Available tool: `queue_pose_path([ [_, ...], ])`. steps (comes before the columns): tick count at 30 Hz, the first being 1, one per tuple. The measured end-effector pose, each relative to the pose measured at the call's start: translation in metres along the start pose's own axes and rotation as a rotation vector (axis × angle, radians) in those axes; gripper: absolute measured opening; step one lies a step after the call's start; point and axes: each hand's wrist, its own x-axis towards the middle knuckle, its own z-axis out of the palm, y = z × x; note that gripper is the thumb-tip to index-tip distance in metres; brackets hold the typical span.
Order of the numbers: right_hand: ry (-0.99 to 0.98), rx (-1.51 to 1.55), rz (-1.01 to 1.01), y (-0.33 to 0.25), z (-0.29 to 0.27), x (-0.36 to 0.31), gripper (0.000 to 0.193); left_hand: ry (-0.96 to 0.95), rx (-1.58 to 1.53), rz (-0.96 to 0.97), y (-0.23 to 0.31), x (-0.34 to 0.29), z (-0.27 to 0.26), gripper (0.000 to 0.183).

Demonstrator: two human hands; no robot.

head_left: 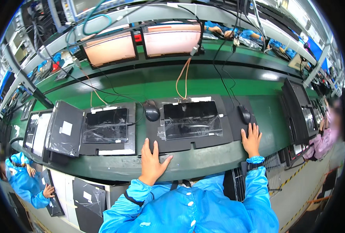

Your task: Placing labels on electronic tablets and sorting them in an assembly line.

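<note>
**A:** What sits in the middle of the view?

**B:** A dark tablet-like screen panel (191, 119) wrapped in clear film, lying flat on a black foam tray (188, 144). The tray rests on a long green counter (141, 165) that runs from side to side.

**A:** Where are the person's hands, measured from that panel?

**B:** The left hand (152, 162) lies just below the panel's lower left corner, palm down, fingers on the front edge of the tray and thumb spread out to the side. Its grip is open and flat, holding nothing. The right hand (252, 139) lies to the right of the panel, also palm down with fingers spread, on the right end of the tray. Its fingertips are just below a black computer mouse (244, 114); that grip is flat and empty too.

**A:** What else is near the panel?

**B:** Just to its left is a second black mouse (152, 112). Further left lies another film-wrapped panel (105, 125) on its own tray. An orange cable (182, 79) rises from the panel's top edge to two glowing pale monitors (171, 39) standing behind it. Both forearms wear bright blue sleeves (257, 182). Far to the lower left of the panel, another person in a blue coat (23, 182) is at work.
</note>
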Motion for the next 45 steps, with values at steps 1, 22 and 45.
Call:
queue_pose_path([
  [1,0.049,-0.001,0.003,0.0,0.001,0.0,0.067,0.004,-0.012,0.01,0.0,0.0,0.001,0.087],
  [22,0.429,0.545,-0.055,-0.007,-0.001,0.0,0.037,0.159,-0.015,-0.046,0.001,0.0,-0.005,0.071],
  [45,0.322,0.516,-0.667,-0.118,-0.03,0.003,0.028,0.003,-0.039,0.064,0.037,0.019,-0.014,0.073],
])
